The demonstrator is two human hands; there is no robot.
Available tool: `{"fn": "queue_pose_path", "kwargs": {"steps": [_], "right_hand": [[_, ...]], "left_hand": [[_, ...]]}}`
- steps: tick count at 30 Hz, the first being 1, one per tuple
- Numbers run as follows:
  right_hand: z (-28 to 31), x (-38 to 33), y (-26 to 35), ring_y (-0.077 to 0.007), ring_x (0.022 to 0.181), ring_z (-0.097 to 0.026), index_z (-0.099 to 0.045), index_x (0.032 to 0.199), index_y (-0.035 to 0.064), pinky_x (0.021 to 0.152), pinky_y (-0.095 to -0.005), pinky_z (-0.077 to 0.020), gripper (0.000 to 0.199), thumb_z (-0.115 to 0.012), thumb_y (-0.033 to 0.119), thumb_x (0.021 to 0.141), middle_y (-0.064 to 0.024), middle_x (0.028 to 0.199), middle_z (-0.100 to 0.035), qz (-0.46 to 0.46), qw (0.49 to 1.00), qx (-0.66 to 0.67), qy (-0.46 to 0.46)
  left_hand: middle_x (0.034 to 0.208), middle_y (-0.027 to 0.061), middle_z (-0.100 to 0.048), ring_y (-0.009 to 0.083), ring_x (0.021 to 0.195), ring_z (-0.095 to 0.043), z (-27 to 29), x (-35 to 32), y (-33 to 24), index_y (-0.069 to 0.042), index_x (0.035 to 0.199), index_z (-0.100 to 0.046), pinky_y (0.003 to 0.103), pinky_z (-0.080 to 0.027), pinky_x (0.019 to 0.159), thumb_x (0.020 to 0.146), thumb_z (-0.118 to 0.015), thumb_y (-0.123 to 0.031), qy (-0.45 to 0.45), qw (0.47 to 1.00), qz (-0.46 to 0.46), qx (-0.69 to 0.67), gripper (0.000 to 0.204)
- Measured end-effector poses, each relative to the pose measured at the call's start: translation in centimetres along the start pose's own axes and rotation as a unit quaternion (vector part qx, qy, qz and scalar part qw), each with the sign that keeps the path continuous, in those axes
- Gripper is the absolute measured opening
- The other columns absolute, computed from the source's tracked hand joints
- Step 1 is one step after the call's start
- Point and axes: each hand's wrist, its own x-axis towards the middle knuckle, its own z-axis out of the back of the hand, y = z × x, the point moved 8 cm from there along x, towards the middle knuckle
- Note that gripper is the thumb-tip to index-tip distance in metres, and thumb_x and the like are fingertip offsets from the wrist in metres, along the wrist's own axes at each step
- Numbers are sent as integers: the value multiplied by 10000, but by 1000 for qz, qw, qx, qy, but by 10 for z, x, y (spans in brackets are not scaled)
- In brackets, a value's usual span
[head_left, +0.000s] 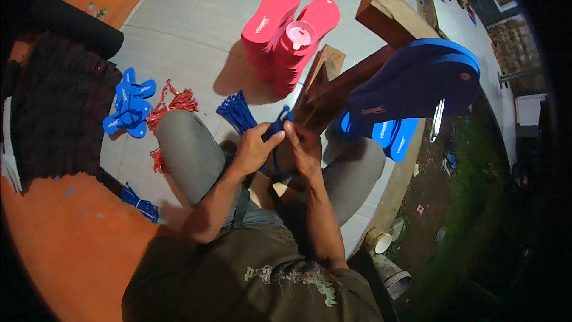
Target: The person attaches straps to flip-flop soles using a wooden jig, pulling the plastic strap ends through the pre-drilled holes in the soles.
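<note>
Above my lap, my left hand (255, 148) is closed, pinching a dark blue sandal strap (274, 127). Close beside it, my right hand (304, 148) has its fingers closed at the strap's upper end, where a small blue knob (286, 108) sticks up. The lower part of the strap hangs between my wrists, in shadow. A bundle of blue straps (237, 112) lies just past my left hand. To the right, a stack of blue sandal soles (417, 77) rests on a wooden stand (339, 92), with a shiny metal tool (437, 120) at its edge.
Two tall stacks of pink soles (271, 15) stand ahead, a small pink-rimmed tub (300, 34) on them. More blue soles (396, 137) lie beneath the stand. At left are finished blue flip-flops (128, 104), red straps (173, 104) and another blue strap bundle (140, 204).
</note>
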Motion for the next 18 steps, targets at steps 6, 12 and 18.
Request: {"fn": "queue_pose_path", "kwargs": {"steps": [6, 12, 18], "right_hand": [[18, -28, 21, -124, 840, -564, -619, 1025, 25, 788, -255, -430, 234, -578, 153, 833, -66, 913, -636, 84, 989, 106, -56], [43, -35, -3, -158, 787, -592, -622, 988, 17, 731, -275, -448, 190, -577, 73, 812, -117, 889, -642, 132, 973, 60, -180], [58, -56, 36, -141, 672, -562, -611, 862, -2, 599, -267, -443, 138, -542, 116, 846, -75, 766, -610, 190, 957, -46, -214]], "left_hand": [[903, 124, -638, 174, 807, -598, -16, 0, -22, 6, 1063, -568, 293, -454, 713, 803, -597, -153, 94, 978, -49, 177, 306], [855, 159, -619, 191, 793, -608, -24, 0, -23, 5, 1055, -571, 290, -459, 698, 752, -598, -71, 76, 995, -59, -17, 313], [753, 140, -590, 216, 699, -600, -20, 4, -54, 11, 911, -588, 303, -455, 603, 714, -663, -150, -33, 979, -169, 112, 265]]}}
